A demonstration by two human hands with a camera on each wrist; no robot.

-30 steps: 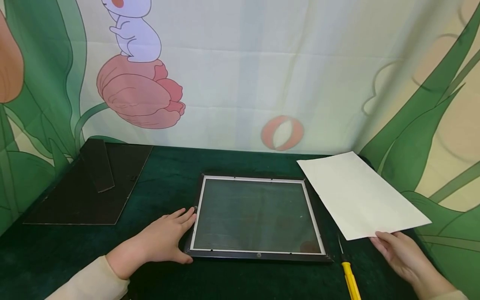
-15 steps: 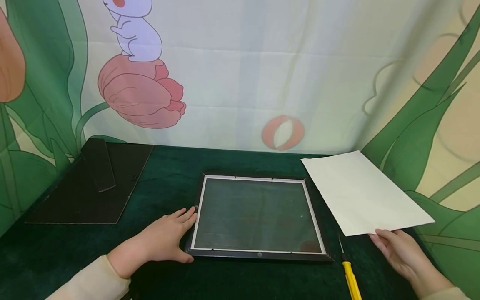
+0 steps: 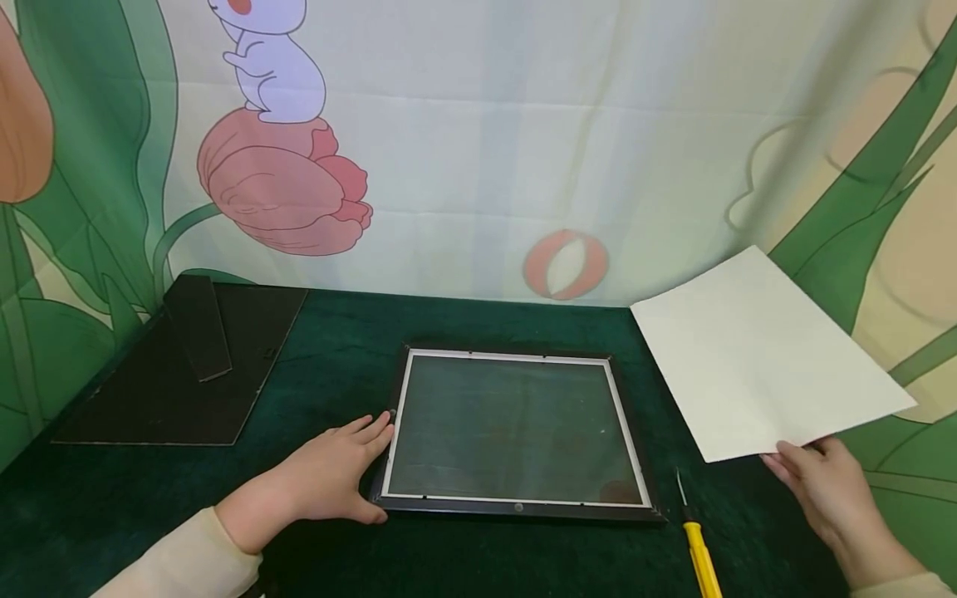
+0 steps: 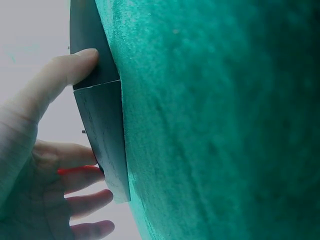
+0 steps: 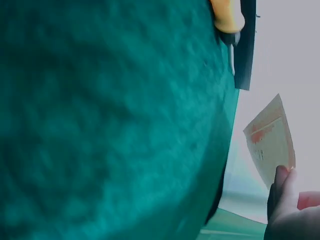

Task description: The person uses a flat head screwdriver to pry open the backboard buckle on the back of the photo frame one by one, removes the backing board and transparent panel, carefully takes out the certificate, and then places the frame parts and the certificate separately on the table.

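Note:
A black picture frame [image 3: 519, 508] with a white inner edge and a glass pane lies on the dark green cloth. My left hand [image 3: 332, 473] rests at its left side, fingers spread, thumb against the near corner. In the left wrist view, the thumb [image 4: 80, 67] touches the frame's dark outer side [image 4: 102, 120]. At the right, my right hand [image 3: 830, 490] pinches the near edge of a white sheet of paper [image 3: 770, 357], held up and tilted with its far edge raised. From the right wrist view, the sheet's underside [image 5: 272, 145] shows a faint reddish print.
A black backing board [image 3: 134, 399] with a stand leg [image 3: 200, 332] lies at the left. A screwdriver [image 3: 699, 552] with a yellow handle lies between the frame and my right hand. Behind the table hangs a printed curtain [image 3: 449, 166].
My right hand has carried the paper right and upward, away from the frame, and its far edge has risen. My left hand stays at the frame.

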